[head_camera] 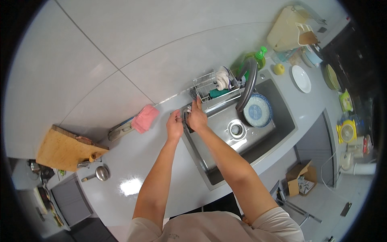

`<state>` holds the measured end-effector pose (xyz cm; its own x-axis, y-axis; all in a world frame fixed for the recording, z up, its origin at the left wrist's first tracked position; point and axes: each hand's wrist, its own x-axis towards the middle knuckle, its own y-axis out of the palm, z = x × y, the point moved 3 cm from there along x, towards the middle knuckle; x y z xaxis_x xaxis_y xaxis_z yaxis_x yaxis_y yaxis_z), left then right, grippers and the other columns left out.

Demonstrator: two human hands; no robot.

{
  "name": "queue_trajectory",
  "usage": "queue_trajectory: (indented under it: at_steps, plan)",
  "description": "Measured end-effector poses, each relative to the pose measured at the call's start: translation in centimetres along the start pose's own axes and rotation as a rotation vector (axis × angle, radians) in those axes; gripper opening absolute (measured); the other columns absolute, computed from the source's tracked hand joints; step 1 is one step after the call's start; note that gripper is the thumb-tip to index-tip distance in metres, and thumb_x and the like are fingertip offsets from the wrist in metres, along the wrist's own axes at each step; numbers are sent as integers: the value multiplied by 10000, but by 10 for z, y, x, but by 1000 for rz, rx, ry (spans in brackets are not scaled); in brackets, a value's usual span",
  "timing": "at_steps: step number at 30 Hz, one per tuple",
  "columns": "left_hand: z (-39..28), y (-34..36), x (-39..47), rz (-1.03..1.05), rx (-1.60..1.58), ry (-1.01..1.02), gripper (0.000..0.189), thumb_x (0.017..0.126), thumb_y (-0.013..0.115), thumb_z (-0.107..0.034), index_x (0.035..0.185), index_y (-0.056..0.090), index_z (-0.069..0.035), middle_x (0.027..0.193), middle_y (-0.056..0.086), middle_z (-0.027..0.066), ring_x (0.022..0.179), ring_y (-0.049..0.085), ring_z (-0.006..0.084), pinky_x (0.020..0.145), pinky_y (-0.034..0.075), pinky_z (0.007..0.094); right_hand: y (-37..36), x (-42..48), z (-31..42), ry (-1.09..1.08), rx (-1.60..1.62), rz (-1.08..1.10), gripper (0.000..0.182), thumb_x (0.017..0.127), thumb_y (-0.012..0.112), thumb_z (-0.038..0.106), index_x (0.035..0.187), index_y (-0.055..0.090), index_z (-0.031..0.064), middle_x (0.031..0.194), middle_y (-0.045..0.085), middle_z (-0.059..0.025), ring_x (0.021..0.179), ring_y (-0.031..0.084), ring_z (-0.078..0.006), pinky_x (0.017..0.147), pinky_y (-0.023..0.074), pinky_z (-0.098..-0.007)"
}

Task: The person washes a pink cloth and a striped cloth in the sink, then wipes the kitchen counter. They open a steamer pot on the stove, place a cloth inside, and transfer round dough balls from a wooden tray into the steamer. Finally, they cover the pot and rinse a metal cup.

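Note:
Both hands are at the back left corner of the stainless steel sink. My right hand reaches over the rim, fingers extended toward a grey mesh scrubber beside the wire rack. A small dark item lies under or against this hand; whether it is gripped I cannot tell. My left hand is just left of the rim with its fingers curled, and what is between them is unclear. A white cloth and a green sponge are in the rack.
A blue-patterned bowl sits in the sink beneath the curved faucet. Behind it stands a green pump bottle. Left on the counter are a pink cloth, a wooden cutting board and a metal ladle. A white plate lies right.

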<state>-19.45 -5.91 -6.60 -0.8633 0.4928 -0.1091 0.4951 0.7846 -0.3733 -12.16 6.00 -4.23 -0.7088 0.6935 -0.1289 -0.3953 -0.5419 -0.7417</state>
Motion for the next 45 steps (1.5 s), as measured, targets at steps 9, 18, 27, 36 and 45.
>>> queue_trajectory:
  at_steps: [9, 18, 27, 36, 45]
  plan:
    - [-27, -12, 8, 113, -154, -65, 323, 1082, 451, -101, 1373, 576, -36, 1249, 675, 143, 1011, 679, 204, 863, 537, 320, -68, -81, 42, -397, 230, -292, 723, 831, 591, -66, 1519, 394, 41, 1642, 292, -208, 1375, 471, -446, 925, 555, -448]
    - [-87, 22, 40, 298, -256, 49, 445, 1086, 457, -133, 1525, 445, -68, 1514, 513, 116, 1255, 582, 225, 991, 484, 343, -104, -69, 21, -129, 28, -377, 707, 839, 551, -48, 1526, 395, 16, 1636, 314, -200, 1203, 603, -419, 873, 576, -477]
    - [-119, 44, 55, 336, -290, 68, 525, 1069, 491, -149, 1572, 374, -58, 1515, 502, 111, 1204, 557, 190, 1077, 393, 325, -93, -99, 7, -211, 141, -521, 577, 838, 580, -58, 1403, 545, 55, 1424, 535, -177, 1133, 643, -415, 899, 572, -434]
    - [-109, 35, 25, 239, -48, 236, 317, 984, 567, -136, 1248, 735, -183, 1307, 624, 138, 1226, 534, 269, 1049, 428, 367, -65, -126, 2, -177, 268, -436, 524, 837, 618, -33, 1349, 587, 74, 1287, 618, -176, 1077, 658, -397, 876, 570, -445]
    - [-118, 64, -9, 716, 101, 551, 366, 860, 560, -111, 1093, 816, -231, 1433, 618, -2, 1394, 431, 273, 1177, 331, 407, -49, -118, -18, -7, 282, -385, 511, 842, 599, -38, 1344, 580, 56, 1287, 623, -192, 1099, 646, -407, 928, 539, -453]
